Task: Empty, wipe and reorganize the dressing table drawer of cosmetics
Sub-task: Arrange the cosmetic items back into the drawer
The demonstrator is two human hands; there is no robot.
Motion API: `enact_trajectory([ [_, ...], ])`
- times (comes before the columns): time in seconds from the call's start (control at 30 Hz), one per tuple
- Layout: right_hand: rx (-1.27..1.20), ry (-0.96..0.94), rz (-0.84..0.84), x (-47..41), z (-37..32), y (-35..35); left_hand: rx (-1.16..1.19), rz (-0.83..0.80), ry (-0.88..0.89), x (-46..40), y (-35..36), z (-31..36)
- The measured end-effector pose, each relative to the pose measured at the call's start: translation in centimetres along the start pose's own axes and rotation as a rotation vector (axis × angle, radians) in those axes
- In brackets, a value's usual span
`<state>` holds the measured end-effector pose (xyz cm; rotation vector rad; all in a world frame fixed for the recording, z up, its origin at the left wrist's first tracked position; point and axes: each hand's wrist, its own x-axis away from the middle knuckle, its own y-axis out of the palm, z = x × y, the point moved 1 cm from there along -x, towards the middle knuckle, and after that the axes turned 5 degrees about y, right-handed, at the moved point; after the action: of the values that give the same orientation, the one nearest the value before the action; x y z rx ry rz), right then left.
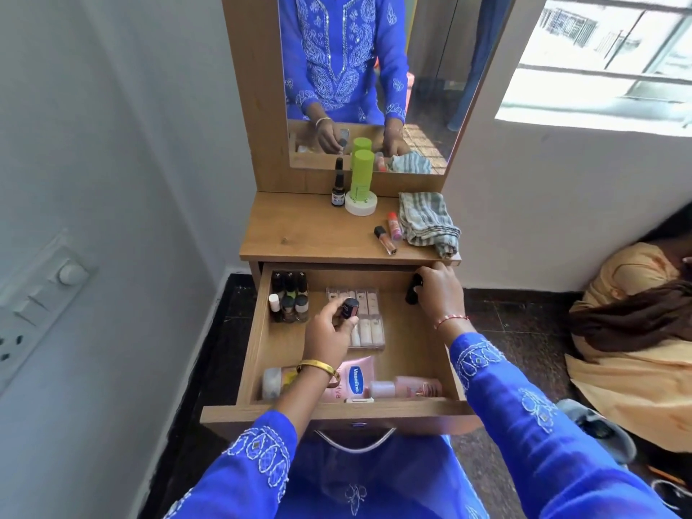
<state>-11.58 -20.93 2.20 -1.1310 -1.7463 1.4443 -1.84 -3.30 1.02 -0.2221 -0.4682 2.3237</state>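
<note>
Wooden drawer [250, 354] looks half restocked; my left hand [329, 337] grasps a bottle [349, 308], right hand [439, 294] a black tube [412, 292]; far tabletop items remain.

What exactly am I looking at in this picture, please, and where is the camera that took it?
The camera sits on a person's head, looking down at their own two hands; no robot here. They stand at a wooden dressing table with its drawer pulled open. The left hand holds a small dark bottle; the right hand grips a dark tube at the drawer's back. Small bottles, a clear case and pink Vaseline tubes lie inside. On the tabletop stand a green bottle and a striped cloth. The mirror reflects the person.
</note>
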Motion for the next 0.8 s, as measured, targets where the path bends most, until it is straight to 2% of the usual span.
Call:
enact_trajectory([
  [0.23, 0.010, 0.006, 0.080, 0.6, -0.3, 0.1, 0.058, -0.008, -0.005, 0.0, 0.1, -0.4],
  [0.33, -0.285, 0.043, 0.149, 2.1, -1.6, -0.5, 0.061, -0.015, 0.004, -0.1, 0.2, -0.7],
  [0.37, -0.417, 0.034, 0.129, 2.9, -2.3, -0.8, 0.058, -0.017, 0.008, -0.1, 0.2, -0.7],
  [0.43, -0.606, -0.007, -0.035, 4.6, -4.0, -1.3, 0.060, -0.023, 0.019, -0.1, 0.1, -0.8],
  [0.5, -0.668, -0.070, -0.217, 6.5, -5.4, -1.3, 0.079, -0.030, 0.022, -0.1, 0.1, -0.9],
  [0.53, -0.657, -0.100, -0.255, 7.2, -5.9, -1.0, 0.090, -0.028, 0.017, -0.1, 0.0, -0.8],
  [0.8, -0.707, -0.098, -0.214, 7.9, -7.6, 0.2, 0.095, -0.008, 0.063, 0.0, -1.6, -1.1],
])
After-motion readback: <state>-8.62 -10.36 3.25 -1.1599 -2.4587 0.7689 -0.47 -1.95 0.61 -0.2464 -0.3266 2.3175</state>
